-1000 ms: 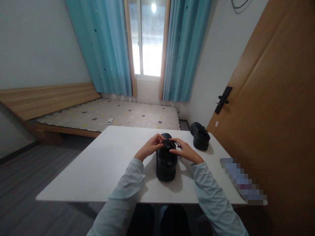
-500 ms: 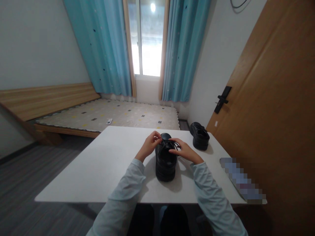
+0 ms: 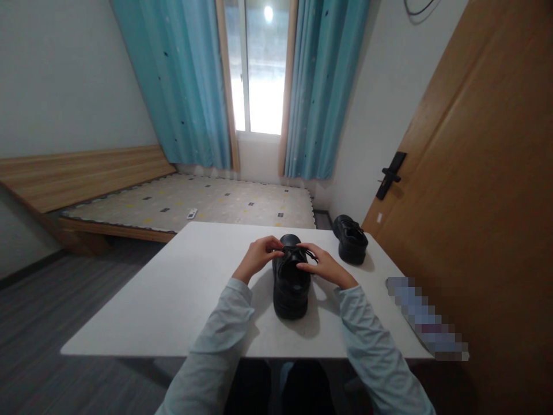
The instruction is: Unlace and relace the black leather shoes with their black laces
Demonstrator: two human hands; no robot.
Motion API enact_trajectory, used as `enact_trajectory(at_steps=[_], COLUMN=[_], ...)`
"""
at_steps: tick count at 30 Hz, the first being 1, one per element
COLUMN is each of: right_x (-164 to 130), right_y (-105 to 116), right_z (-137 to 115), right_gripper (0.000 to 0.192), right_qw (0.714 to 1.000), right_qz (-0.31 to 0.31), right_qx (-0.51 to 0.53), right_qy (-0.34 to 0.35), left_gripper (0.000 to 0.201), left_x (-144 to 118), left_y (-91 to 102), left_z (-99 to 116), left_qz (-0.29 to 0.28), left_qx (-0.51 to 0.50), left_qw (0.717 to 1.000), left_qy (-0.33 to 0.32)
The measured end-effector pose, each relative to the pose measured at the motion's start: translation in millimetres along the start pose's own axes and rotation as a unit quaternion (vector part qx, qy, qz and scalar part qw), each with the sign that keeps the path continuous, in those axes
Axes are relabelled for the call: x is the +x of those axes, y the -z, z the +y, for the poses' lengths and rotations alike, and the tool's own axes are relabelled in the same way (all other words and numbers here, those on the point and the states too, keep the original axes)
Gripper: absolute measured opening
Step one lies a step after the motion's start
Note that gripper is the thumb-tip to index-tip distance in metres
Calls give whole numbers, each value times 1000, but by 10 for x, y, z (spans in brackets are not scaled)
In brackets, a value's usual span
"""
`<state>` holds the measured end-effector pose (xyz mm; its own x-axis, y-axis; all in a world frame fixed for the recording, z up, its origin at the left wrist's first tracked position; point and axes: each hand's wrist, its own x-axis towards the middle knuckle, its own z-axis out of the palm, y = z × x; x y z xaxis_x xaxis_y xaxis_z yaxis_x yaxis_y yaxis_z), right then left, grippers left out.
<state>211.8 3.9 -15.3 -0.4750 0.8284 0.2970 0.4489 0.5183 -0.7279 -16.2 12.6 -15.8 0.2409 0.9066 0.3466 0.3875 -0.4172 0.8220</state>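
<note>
While both hands sit at the laces [image 3: 297, 253], I read this as mid-tie on the near black shoe [image 3: 291, 282], which stands centre-front on the white table [image 3: 173, 300], toe pointing away from me. Left hand [image 3: 258, 257] is pinched narrow on a lace strand at the shoe's left side; right hand [image 3: 325, 267] looks pinched on the strand at the right, fingers curled. Whether a knot or loop is formed yet, I can't tell: too small and dark. My judgement: lacing stage, not finished. Next move calls for even tension on both strands and keeping the shoe from sliding. Second black shoe [image 3: 351, 238] sits untouched, well apart at the far right, near the wooden door [image 3: 475, 202].
</note>
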Motion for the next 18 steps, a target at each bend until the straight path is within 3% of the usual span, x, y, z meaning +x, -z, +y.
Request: enact_trajectory(at_steps=[9,11,15,18], right_x=[-22,-27,-31,-31], right_y=[27,38,51,52], right_z=[68,99,148,167], right_gripper=[70,71,74,75], right_qw=[997,995,994,993], right_qz=[-23,-32,-43,-47], right_qx=[74,88,97,101], right_qy=[-30,-32,-41,-48], left_gripper=[14,13,14,18], left_x=[-10,-4,5,12], left_y=[82,55,-32,-60], left_z=[-99,-98,-53,-26], left_qz=[29,41,51,64], left_qx=[65,16,-187,-216], left_qw=[997,999,980,973], left_qy=[10,23,55,58])
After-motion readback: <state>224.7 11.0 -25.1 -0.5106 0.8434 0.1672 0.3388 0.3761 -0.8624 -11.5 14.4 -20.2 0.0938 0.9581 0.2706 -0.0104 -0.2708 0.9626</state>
